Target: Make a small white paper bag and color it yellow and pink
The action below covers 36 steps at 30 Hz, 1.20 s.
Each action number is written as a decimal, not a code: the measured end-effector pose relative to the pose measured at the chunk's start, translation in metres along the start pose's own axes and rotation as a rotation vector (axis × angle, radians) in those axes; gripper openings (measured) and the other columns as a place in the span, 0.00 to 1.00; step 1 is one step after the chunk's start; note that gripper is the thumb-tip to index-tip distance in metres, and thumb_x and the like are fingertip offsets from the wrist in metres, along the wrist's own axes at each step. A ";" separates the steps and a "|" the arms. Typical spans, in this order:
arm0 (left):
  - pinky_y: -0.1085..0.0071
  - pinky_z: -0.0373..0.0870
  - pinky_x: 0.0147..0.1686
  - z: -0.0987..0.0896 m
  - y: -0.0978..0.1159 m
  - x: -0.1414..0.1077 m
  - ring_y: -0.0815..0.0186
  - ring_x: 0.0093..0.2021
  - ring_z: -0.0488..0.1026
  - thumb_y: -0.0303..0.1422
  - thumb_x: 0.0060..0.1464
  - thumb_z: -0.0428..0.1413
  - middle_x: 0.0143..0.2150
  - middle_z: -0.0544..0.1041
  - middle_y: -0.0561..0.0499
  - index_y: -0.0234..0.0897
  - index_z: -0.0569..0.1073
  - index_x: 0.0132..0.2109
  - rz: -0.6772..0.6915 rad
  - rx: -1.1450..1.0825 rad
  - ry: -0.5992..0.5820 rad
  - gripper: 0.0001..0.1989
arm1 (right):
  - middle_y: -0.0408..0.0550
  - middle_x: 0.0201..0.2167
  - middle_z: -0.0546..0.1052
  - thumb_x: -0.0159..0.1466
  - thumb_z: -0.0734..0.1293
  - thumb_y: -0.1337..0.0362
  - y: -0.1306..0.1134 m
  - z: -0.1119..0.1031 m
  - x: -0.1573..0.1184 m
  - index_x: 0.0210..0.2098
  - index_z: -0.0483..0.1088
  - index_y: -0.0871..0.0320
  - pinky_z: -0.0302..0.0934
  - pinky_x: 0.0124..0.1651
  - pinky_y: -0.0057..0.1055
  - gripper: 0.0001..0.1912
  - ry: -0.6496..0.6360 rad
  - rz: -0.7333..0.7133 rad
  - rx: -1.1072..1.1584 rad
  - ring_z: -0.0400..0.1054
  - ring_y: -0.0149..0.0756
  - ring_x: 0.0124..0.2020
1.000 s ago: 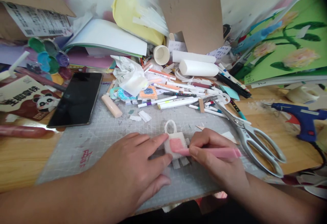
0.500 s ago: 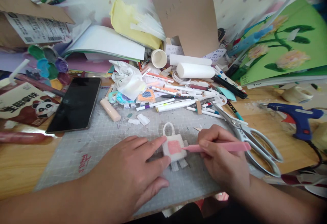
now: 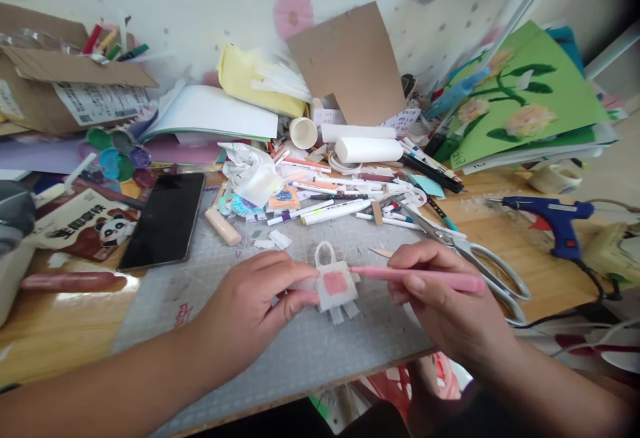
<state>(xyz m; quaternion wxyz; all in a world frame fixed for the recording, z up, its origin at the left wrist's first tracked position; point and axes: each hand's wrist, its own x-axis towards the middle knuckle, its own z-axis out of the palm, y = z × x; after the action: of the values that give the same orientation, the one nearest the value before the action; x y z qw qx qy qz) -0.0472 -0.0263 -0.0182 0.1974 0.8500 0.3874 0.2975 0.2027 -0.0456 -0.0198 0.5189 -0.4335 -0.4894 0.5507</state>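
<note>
A small white bag-shaped craft piece (image 3: 326,299) has a looped handle on top, a pink square on its front and pale strips sticking out at its edges. My left hand (image 3: 260,305) pinches its left side between thumb and fingers, just above the grey cutting mat (image 3: 220,378). In my right hand (image 3: 445,298) is a pink marker (image 3: 440,279), held like a pen. Its tip points left, close to the upper right edge of the white piece; whether it touches is hard to tell.
Behind lie several white markers (image 3: 333,211) and crumpled paper (image 3: 250,171). Silver scissors (image 3: 493,265) rest by my right hand, with a blue glue gun (image 3: 560,221) farther right. A black phone (image 3: 165,221) and a beige stick (image 3: 223,227) lie to the left.
My left hand has gone from pressing flat on the white piece to pinching its side. The marker tip has come away from the pink square toward the upper right edge. The view has tilted up.
</note>
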 end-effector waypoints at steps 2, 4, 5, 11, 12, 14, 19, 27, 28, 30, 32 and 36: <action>0.73 0.65 0.32 0.001 0.001 0.000 0.67 0.32 0.70 0.34 0.60 0.52 0.31 0.74 0.54 0.41 0.75 0.44 0.003 0.027 -0.059 0.09 | 0.44 0.22 0.73 0.57 0.71 0.56 0.001 -0.002 0.000 0.32 0.74 0.56 0.58 0.28 0.30 0.09 -0.029 0.007 -0.034 0.64 0.34 0.24; 0.72 0.65 0.32 0.001 0.002 0.000 0.66 0.32 0.69 0.33 0.60 0.52 0.31 0.73 0.52 0.40 0.75 0.45 0.038 0.057 -0.116 0.10 | 0.43 0.20 0.72 0.58 0.70 0.57 0.004 -0.003 0.003 0.28 0.74 0.57 0.56 0.27 0.30 0.10 -0.016 0.002 -0.103 0.64 0.33 0.23; 0.72 0.64 0.32 0.001 0.003 -0.001 0.66 0.32 0.69 0.33 0.60 0.51 0.31 0.72 0.52 0.39 0.75 0.45 0.065 0.069 -0.143 0.10 | 0.43 0.19 0.71 0.59 0.69 0.58 0.005 -0.003 0.004 0.27 0.73 0.57 0.55 0.26 0.29 0.09 -0.003 0.003 -0.150 0.63 0.33 0.23; 0.70 0.61 0.31 0.002 0.008 -0.003 0.64 0.32 0.66 0.31 0.61 0.50 0.31 0.71 0.50 0.39 0.76 0.43 0.185 0.141 -0.290 0.10 | 0.41 0.18 0.68 0.59 0.67 0.59 0.001 0.002 0.008 0.24 0.71 0.58 0.51 0.25 0.29 0.10 -0.067 -0.016 -0.425 0.58 0.31 0.22; 0.69 0.61 0.31 0.002 0.008 -0.003 0.64 0.32 0.66 0.31 0.60 0.50 0.31 0.71 0.50 0.39 0.76 0.43 0.181 0.150 -0.306 0.10 | 0.41 0.18 0.67 0.59 0.66 0.59 -0.001 0.004 0.008 0.24 0.71 0.58 0.51 0.25 0.29 0.11 -0.079 -0.021 -0.457 0.58 0.31 0.21; 0.69 0.61 0.31 0.002 0.008 -0.003 0.63 0.32 0.66 0.31 0.60 0.50 0.31 0.71 0.51 0.40 0.76 0.43 0.174 0.159 -0.332 0.10 | 0.40 0.18 0.67 0.58 0.66 0.59 -0.004 0.006 0.009 0.23 0.70 0.58 0.51 0.25 0.29 0.11 -0.088 -0.025 -0.507 0.58 0.31 0.21; 0.69 0.60 0.32 0.001 0.007 -0.004 0.64 0.32 0.66 0.31 0.59 0.52 0.31 0.72 0.52 0.41 0.75 0.44 0.149 0.152 -0.362 0.09 | 0.41 0.18 0.67 0.59 0.65 0.59 -0.004 0.005 0.011 0.22 0.69 0.58 0.53 0.26 0.30 0.12 -0.066 -0.035 -0.521 0.59 0.32 0.22; 0.70 0.62 0.34 0.002 0.006 -0.003 0.64 0.32 0.68 0.33 0.59 0.52 0.30 0.72 0.53 0.43 0.76 0.43 0.110 0.128 -0.361 0.08 | 0.42 0.18 0.68 0.59 0.64 0.61 -0.010 0.006 0.012 0.21 0.69 0.56 0.54 0.25 0.30 0.12 -0.122 -0.060 -0.574 0.61 0.32 0.22; 0.69 0.62 0.33 0.002 0.006 -0.003 0.64 0.32 0.68 0.33 0.59 0.52 0.30 0.72 0.53 0.44 0.76 0.43 0.107 0.123 -0.361 0.08 | 0.42 0.18 0.69 0.59 0.64 0.61 -0.010 0.006 0.012 0.21 0.69 0.56 0.55 0.25 0.30 0.11 -0.130 -0.063 -0.575 0.61 0.32 0.22; 0.69 0.62 0.33 0.001 0.006 -0.002 0.64 0.31 0.68 0.33 0.59 0.52 0.29 0.72 0.53 0.44 0.75 0.44 0.105 0.118 -0.368 0.09 | 0.42 0.18 0.68 0.59 0.64 0.61 -0.010 0.006 0.013 0.21 0.69 0.56 0.55 0.24 0.30 0.11 -0.132 -0.072 -0.582 0.61 0.32 0.21; 0.69 0.62 0.34 0.001 0.006 -0.001 0.64 0.31 0.68 0.33 0.59 0.52 0.29 0.72 0.53 0.44 0.75 0.44 0.102 0.116 -0.377 0.09 | 0.42 0.18 0.68 0.59 0.64 0.62 -0.010 0.006 0.014 0.21 0.69 0.56 0.55 0.24 0.30 0.11 -0.122 -0.090 -0.580 0.61 0.32 0.21; 0.70 0.62 0.33 0.000 0.006 -0.001 0.64 0.32 0.68 0.33 0.59 0.52 0.30 0.72 0.53 0.44 0.76 0.44 0.086 0.115 -0.395 0.09 | 0.43 0.19 0.70 0.59 0.65 0.62 -0.010 0.007 0.016 0.22 0.70 0.56 0.55 0.24 0.30 0.10 -0.124 -0.094 -0.587 0.62 0.32 0.22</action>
<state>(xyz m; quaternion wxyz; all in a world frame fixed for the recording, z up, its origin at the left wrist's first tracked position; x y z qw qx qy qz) -0.0438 -0.0307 -0.0150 0.2078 0.9175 0.3207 0.1108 0.1954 -0.0301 -0.0083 0.3655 -0.5071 -0.6780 0.3867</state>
